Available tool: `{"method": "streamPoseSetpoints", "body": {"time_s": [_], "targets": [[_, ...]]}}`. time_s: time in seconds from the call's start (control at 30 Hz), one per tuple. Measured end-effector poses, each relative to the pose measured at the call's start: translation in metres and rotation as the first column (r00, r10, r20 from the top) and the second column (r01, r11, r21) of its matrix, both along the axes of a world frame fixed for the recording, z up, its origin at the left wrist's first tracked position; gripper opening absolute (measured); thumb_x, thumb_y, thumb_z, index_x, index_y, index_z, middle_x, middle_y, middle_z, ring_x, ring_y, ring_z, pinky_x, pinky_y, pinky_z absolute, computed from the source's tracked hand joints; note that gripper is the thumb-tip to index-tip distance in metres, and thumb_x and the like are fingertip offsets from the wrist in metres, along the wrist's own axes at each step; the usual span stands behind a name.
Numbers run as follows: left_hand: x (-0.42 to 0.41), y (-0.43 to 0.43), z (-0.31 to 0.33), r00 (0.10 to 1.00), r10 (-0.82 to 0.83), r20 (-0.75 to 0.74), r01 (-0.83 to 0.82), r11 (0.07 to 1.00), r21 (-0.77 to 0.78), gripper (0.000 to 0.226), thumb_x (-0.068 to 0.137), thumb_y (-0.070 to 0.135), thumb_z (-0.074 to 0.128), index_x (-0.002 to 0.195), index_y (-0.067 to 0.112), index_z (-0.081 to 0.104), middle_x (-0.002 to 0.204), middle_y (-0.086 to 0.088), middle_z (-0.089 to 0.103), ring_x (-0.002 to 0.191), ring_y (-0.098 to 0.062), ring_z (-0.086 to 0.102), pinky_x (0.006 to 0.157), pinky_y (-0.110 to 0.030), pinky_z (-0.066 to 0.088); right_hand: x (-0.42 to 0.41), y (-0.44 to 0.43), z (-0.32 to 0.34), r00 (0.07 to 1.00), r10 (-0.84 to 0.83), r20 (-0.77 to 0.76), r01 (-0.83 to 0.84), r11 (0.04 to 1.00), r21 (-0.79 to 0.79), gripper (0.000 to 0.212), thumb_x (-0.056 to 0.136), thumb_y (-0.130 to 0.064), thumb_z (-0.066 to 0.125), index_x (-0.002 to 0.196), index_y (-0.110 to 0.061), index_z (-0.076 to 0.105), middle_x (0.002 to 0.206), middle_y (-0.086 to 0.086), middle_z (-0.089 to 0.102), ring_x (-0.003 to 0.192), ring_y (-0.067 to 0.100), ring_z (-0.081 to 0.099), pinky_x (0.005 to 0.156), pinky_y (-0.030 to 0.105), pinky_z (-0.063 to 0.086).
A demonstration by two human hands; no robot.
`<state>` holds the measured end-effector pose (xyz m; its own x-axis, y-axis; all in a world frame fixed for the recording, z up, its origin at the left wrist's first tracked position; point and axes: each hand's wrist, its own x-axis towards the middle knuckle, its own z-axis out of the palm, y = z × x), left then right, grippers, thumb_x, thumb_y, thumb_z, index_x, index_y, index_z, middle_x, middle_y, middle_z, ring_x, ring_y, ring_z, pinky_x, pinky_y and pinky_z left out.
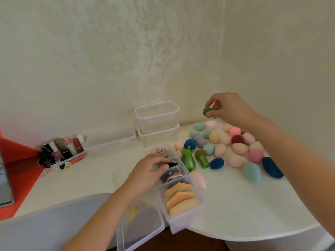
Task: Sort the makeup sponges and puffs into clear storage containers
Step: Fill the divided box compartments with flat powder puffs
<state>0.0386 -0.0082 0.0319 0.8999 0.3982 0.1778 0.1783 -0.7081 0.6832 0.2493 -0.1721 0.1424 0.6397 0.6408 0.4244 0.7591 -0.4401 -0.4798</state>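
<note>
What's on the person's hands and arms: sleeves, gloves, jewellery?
Both forearms are bare, with no sleeves in view and no gloves. The right hand seems to have a thin ring on one finger, too small to be sure. The left hand shows no jewellery or watch.

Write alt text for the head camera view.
The right hand lifts a small green sponge above loose colourful sponges on a white table, while the left hand rests on a divided clear organizer holding puffs.

Two bare forearms (no sleeves), left hand (pixel 151 166), right hand (pixel 229 107).
</note>
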Motion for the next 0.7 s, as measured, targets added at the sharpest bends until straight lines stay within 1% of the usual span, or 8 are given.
{"method": "streamPoseSetpoints", "body": {"time_s": [0.13, 0.27, 0.33, 0.4, 0.47, 0.5, 0.6, 0.7], "targets": [[-0.012, 0.006, 0.0, 0.998, -0.047, -0.044, 0.048, 0.998, 0.035, 0.031, 0.09, 0.024, 0.062, 0.121, 0.029, 0.061, 0.13, 0.01, 0.049, 0.122, -0.001, 0.043, 0.102, -0.014, 0.025, -0.046, 0.003, -0.004, 0.996, 0.089, -0.027, -0.09, 0.994, -0.056, 0.016, 0.08, -0.014, 0.071, 0.096, -0.016, 0.071, 0.075, -0.005, 0.064, 0.072, 0.011, 0.061, 0.074, 0.025, 0.05], [-0.016, 0.008, 0.005, 0.999, -0.011, 0.043, 0.011, 1.0, 0.018, 0.03, 0.089, 0.023, 0.063, 0.119, 0.028, 0.061, 0.129, 0.013, 0.047, 0.121, 0.002, 0.041, 0.098, -0.007, 0.023, -0.093, 0.016, -0.025, 0.938, 0.258, -0.233, -0.264, 0.965, 0.004, 0.015, 0.084, -0.014, 0.068, 0.097, -0.022, 0.069, 0.071, -0.011, 0.061, 0.051, -0.002, 0.056, 0.055, 0.008, 0.046], [-0.021, 0.017, 0.009, 0.994, 0.069, 0.081, -0.069, 0.998, -0.006, 0.026, 0.09, 0.024, 0.061, 0.115, 0.031, 0.062, 0.127, 0.012, 0.051, 0.121, -0.001, 0.044, 0.097, -0.011, 0.026, -0.106, 0.024, -0.036, 0.911, 0.275, -0.308, -0.294, 0.956, -0.015, 0.017, 0.082, -0.015, 0.07, 0.099, -0.018, 0.067, 0.07, -0.009, 0.061, 0.053, 0.002, 0.057, 0.061, 0.016, 0.049], [-0.029, 0.027, 0.012, 0.99, 0.139, 0.012, -0.139, 0.99, 0.036, 0.03, 0.089, 0.028, 0.061, 0.119, 0.032, 0.059, 0.132, 0.009, 0.051, 0.124, -0.006, 0.044, 0.098, -0.017, 0.028, -0.114, 0.03, -0.045, 0.874, 0.272, -0.402, -0.314, 0.949, -0.04, 0.014, 0.079, -0.013, 0.073, 0.09, -0.016, 0.064, 0.068, -0.006, 0.062, 0.055, 0.006, 0.058, 0.063, 0.025, 0.052], [-0.038, 0.034, 0.009, 0.977, 0.165, -0.134, -0.157, 0.985, 0.073, 0.043, 0.089, 0.036, 0.06, 0.131, 0.031, 0.051, 0.141, 0.006, 0.045, 0.13, -0.011, 0.041, 0.099, -0.019, 0.028, -0.121, 0.036, -0.055, 0.822, 0.281, -0.496, -0.347, 0.937, -0.044, 0.015, 0.077, -0.011, 0.075, 0.08, -0.017, 0.062, 0.065, -0.004, 0.063, 0.051, 0.004, 0.057, 0.058, 0.023, 0.05], [-0.042, 0.034, 0.006, 0.967, 0.167, -0.193, -0.155, 0.985, 0.073, 0.05, 0.089, 0.04, 0.059, 0.136, 0.031, 0.046, 0.145, 0.005, 0.04, 0.131, -0.013, 0.04, 0.101, -0.021, 0.028, -0.125, 0.039, -0.059, 0.816, 0.271, -0.51, -0.349, 0.935, -0.06, 0.014, 0.076, -0.01, 0.075, 0.08, -0.016, 0.063, 0.065, -0.003, 0.062, 0.052, 0.005, 0.058, 0.057, 0.021, 0.049], [-0.045, 0.029, -0.002, 0.952, 0.179, -0.249, -0.163, 0.983, 0.085, 0.056, 0.093, 0.047, 0.049, 0.143, 0.028, 0.036, 0.153, 0.003, 0.029, 0.138, -0.015, 0.032, 0.109, -0.026, 0.023, -0.137, 0.047, -0.072, 0.888, 0.214, -0.407, -0.285, 0.951, -0.122, 0.02, 0.075, -0.011, 0.074, 0.091, -0.013, 0.062, 0.069, -0.005, 0.06, 0.061, 0.01, 0.058, 0.063, 0.025, 0.051], [-0.045, 0.028, -0.005, 0.946, 0.198, -0.254, -0.176, 0.978, 0.109, 0.057, 0.094, 0.048, 0.045, 0.145, 0.027, 0.034, 0.154, 0.002, 0.025, 0.141, -0.015, 0.025, 0.115, -0.031, 0.017, -0.145, 0.05, -0.078, 0.95, 0.208, -0.231, -0.257, 0.944, -0.205, 0.015, 0.074, -0.014, 0.071, 0.085, -0.018, 0.061, 0.069, -0.009, 0.056, 0.068, 0.009, 0.053, 0.061, 0.019, 0.044]]}}
